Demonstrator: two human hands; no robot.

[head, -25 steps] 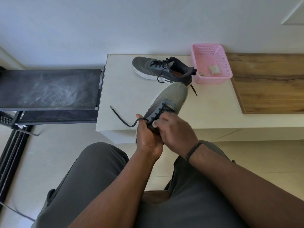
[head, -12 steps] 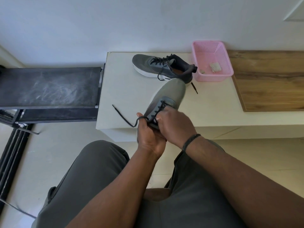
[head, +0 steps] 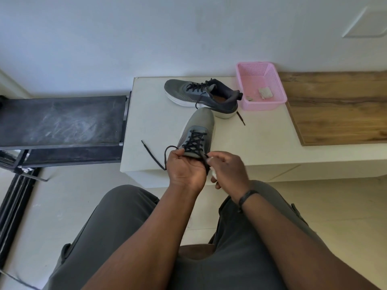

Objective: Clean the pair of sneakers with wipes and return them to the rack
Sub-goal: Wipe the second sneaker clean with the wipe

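Risk, judged: the near sneaker (head: 198, 132) sits with its heel end over the front edge of the white bench (head: 261, 143), propped by the hands alone; a loosened grip would probably tip it toward the floor. The loose lace end (head: 151, 154) trails off to the left across the bench top, and a tug could pull it further out of the eyelets or snag it. The wipe is a small wad, so it may slip from the fingers while rubbing. Left hand (head: 185, 169): fingers curled at the heel-side collar of the near sneaker, gripping it, with a loop of lace passing over the thumb. Right hand (head: 227, 171): fingers curled close, pinching a white wipe (head: 213, 173) against the right side of the shoe's collar; only a sliver of wipe shows. The second sneaker (head: 203, 96) lies on its sole farther back on the bench, toe pointing left, its heel just beside the pink basket (head: 261, 104), which holds what look like used scraps. The dark rack (head: 60, 120) stands to the left, no shoe on it yet
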